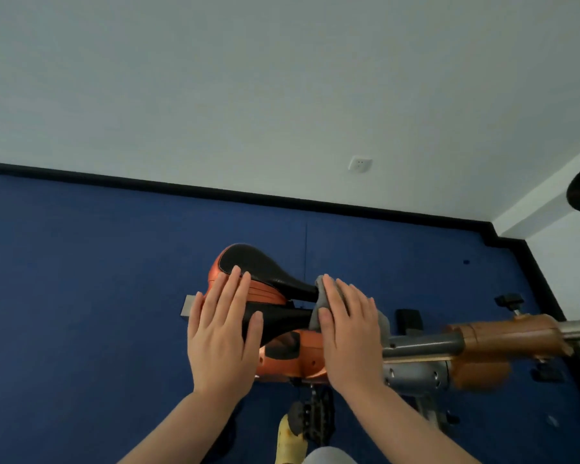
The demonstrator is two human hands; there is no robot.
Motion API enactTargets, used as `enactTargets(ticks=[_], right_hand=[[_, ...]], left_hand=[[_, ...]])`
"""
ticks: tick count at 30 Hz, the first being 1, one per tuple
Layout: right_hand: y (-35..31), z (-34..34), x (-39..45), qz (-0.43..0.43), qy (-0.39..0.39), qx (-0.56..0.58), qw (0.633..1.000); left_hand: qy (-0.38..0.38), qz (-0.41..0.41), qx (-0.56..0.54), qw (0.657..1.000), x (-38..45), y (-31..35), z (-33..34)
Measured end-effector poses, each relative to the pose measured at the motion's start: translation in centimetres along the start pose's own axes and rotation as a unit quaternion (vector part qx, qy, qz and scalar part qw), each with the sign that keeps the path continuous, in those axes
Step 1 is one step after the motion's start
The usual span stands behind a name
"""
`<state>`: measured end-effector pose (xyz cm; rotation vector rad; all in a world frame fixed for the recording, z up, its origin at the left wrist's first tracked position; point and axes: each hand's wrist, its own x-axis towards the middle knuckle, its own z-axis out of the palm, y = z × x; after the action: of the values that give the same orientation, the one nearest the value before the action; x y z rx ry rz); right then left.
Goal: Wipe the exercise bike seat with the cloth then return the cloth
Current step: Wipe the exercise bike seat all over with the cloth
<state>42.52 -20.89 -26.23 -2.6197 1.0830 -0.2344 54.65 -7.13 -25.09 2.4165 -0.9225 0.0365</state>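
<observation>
The exercise bike seat point(265, 267) is black on top with orange sides and sits in the middle of the view. My left hand point(223, 333) lies flat on the seat's wide rear part, fingers spread, holding nothing. My right hand point(349, 329) presses a grey cloth point(320, 296) onto the narrow nose of the seat. Most of the cloth is hidden under that hand; only its edges show around the fingers.
The orange and grey bike frame point(449, 346) runs right toward a metal tube. A black pedal point(312, 416) and a yellow shoe point(290, 440) are below. Blue floor point(81, 279) surrounds the bike; white walls with a socket point(359, 164) stand behind.
</observation>
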Motion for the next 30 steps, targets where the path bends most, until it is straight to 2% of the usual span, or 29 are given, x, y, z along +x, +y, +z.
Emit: enactTargets(ticks=[3,7,10,13,16,20,27,30], right_hand=[[-2.6,0.1,1.4,-0.045,0.002,-0.021,0.999],[-1.7,-1.2,2.7,-0.141,-0.07,-0.023,0.987],[-1.0,-1.3,2.5,-0.125,-0.077,-0.057,0.988],[-3.5,-0.6,3.3,-0.098,-0.085,-0.058,0.99],[-5.2,-0.2,4.6,-0.157,-0.097,-0.036,0.982],[-4.2,-1.1,5.1,-0.213,-0.138,-0.009,0.967],[-6.6,-0.5,7.6,-0.181,-0.153,0.059,0.97],[-5.5,-0.5,6.0,-0.223,-0.14,0.038,0.964]], left_hand=[[0.022,-0.043,-0.039,0.998,0.1,0.4,0.2],[0.036,-0.109,-0.118,0.986,0.7,0.3,-0.8],[0.047,-0.137,-0.097,0.985,1.7,-0.5,-1.0],[0.034,-0.149,-0.079,0.985,2.4,-0.6,-0.5],[0.036,-0.158,-0.079,0.984,2.3,-0.5,0.0],[0.043,-0.161,-0.107,0.98,2.0,-0.6,0.1],[0.07,-0.176,-0.133,0.973,1.9,-0.8,0.5],[0.075,-0.173,-0.149,0.971,1.8,-0.9,0.4]])
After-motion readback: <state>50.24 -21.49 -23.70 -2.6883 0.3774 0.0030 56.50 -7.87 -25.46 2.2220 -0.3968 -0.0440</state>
